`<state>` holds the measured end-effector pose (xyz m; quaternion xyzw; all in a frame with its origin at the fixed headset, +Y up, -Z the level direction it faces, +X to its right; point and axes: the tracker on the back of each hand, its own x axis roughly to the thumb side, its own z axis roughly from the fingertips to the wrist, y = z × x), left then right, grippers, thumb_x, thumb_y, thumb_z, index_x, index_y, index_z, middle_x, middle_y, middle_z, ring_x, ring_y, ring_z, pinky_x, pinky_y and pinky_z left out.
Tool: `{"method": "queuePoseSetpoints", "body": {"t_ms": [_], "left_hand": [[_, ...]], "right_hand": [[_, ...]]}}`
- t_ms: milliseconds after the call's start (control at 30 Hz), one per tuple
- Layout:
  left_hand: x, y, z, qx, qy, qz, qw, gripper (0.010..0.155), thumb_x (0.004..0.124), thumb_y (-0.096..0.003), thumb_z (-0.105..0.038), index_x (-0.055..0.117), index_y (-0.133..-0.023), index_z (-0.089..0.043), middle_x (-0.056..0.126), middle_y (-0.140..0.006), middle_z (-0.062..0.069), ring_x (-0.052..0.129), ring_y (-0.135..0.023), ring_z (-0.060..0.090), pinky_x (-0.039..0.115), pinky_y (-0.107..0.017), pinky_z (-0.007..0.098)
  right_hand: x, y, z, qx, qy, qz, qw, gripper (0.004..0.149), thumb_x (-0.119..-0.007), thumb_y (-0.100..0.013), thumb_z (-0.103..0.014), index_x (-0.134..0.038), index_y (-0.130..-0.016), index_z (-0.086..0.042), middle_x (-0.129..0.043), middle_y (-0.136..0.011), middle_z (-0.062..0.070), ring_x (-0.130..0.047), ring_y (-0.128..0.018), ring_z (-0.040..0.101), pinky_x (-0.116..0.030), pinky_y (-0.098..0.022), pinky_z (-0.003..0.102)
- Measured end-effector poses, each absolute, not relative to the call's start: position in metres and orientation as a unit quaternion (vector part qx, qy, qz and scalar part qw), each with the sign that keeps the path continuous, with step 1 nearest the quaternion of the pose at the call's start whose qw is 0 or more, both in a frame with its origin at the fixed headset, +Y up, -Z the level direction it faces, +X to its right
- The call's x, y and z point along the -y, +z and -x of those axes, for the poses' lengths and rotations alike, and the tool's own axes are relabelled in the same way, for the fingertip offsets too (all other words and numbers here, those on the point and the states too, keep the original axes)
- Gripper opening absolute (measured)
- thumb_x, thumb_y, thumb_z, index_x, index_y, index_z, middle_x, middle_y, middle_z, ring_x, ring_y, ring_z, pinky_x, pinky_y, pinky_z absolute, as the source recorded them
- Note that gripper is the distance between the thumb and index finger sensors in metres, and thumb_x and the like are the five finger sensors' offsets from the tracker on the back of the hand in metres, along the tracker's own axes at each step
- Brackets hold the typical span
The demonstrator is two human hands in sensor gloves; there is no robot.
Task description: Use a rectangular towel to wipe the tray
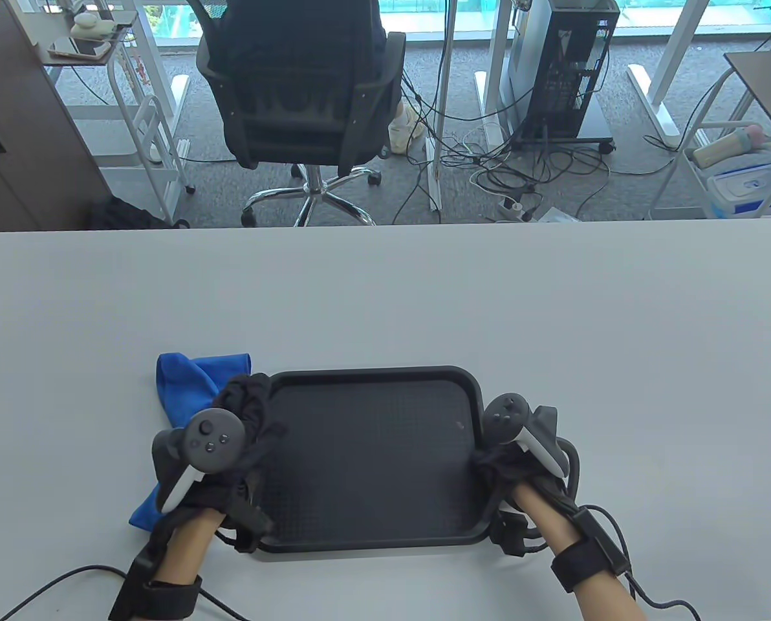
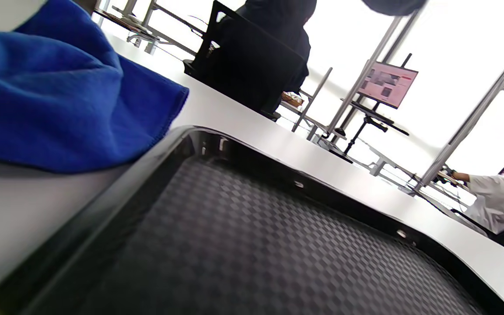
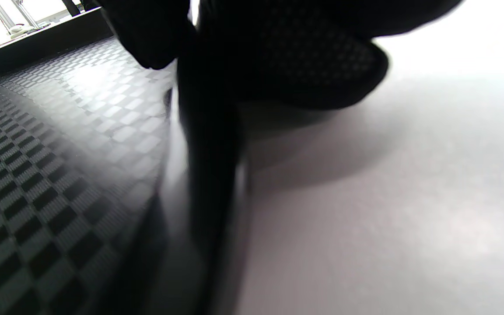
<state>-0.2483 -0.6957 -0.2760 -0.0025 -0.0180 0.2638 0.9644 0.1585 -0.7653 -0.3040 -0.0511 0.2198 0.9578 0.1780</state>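
Observation:
A black textured tray (image 1: 372,374) lies on the white table near the front edge. A blue towel (image 1: 185,381) lies crumpled on the table at the tray's left side, partly under my left hand. My left hand (image 1: 253,414) sits at the tray's left rim with its fingers curled over it. My right hand (image 1: 489,462) grips the tray's right rim. The left wrist view shows the towel (image 2: 59,96) beside the tray (image 2: 256,245), with no fingers in sight. In the right wrist view, gloved fingers (image 3: 278,57) close around the tray's edge (image 3: 59,144).
The white table (image 1: 385,291) stretches beyond the tray. Cables trail from both wrists over the table's front edge. An office chair (image 1: 308,97) and a computer tower (image 1: 566,65) stand on the floor behind the table.

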Motion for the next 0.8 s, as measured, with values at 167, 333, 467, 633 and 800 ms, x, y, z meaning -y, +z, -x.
{"method": "queuePoseSetpoints", "body": {"t_ms": [167,333,467,633,800], "left_hand": [[0.707,-0.283,0.29,-0.093,0.253,0.03,0.963,0.076,0.066,-0.0527,-0.048,0.029,-0.114,-0.021,0.024,-0.119,0.02,0.032,-0.114,0.044,0.026,-0.069,0.078],[0.727,-0.283,0.32,-0.183,0.241,0.125,0.945,0.083,0.07,-0.0507,-0.05,0.025,-0.114,-0.02,0.02,-0.119,0.022,0.03,-0.114,0.046,0.026,-0.069,0.078],[0.747,-0.283,0.327,-0.216,0.214,0.22,0.927,0.087,0.073,-0.0483,-0.05,0.025,-0.114,-0.02,0.019,-0.118,0.024,0.032,-0.113,0.046,0.023,-0.07,0.077],[0.763,-0.283,0.324,-0.234,0.167,0.246,0.926,0.086,0.073,-0.0483,-0.048,0.024,-0.113,-0.02,0.019,-0.117,0.022,0.031,-0.114,0.043,0.023,-0.071,0.075],[0.773,-0.283,0.319,-0.244,0.122,0.234,0.933,0.079,0.069,-0.0508,-0.046,0.026,-0.112,-0.02,0.02,-0.118,0.017,0.027,-0.114,0.041,0.025,-0.072,0.072]], "right_hand": [[0.765,-0.304,-0.159,-0.223,0.956,0.057,0.18,0.058,-0.08,-0.045,-0.034,-0.06,-0.087,0.001,-0.087,-0.051,0.013,-0.094,-0.028,0.023,-0.081,-0.018,0.04],[0.766,-0.305,-0.159,-0.226,0.955,0.06,0.183,0.058,-0.08,-0.045,-0.034,-0.06,-0.087,0.0,-0.087,-0.05,0.013,-0.094,-0.027,0.023,-0.081,-0.017,0.04],[0.766,-0.305,-0.159,-0.228,0.954,0.06,0.184,0.058,-0.08,-0.045,-0.034,-0.06,-0.087,0.0,-0.087,-0.05,0.014,-0.094,-0.028,0.023,-0.081,-0.017,0.04],[0.766,-0.306,-0.16,-0.231,0.953,0.06,0.187,0.058,-0.08,-0.045,-0.034,-0.06,-0.087,0.0,-0.087,-0.05,0.014,-0.094,-0.028,0.024,-0.081,-0.018,0.04],[0.766,-0.306,-0.16,-0.233,0.952,0.062,0.19,0.057,-0.08,-0.046,-0.034,-0.06,-0.087,0.0,-0.087,-0.05,0.014,-0.094,-0.028,0.024,-0.081,-0.018,0.04]]}}
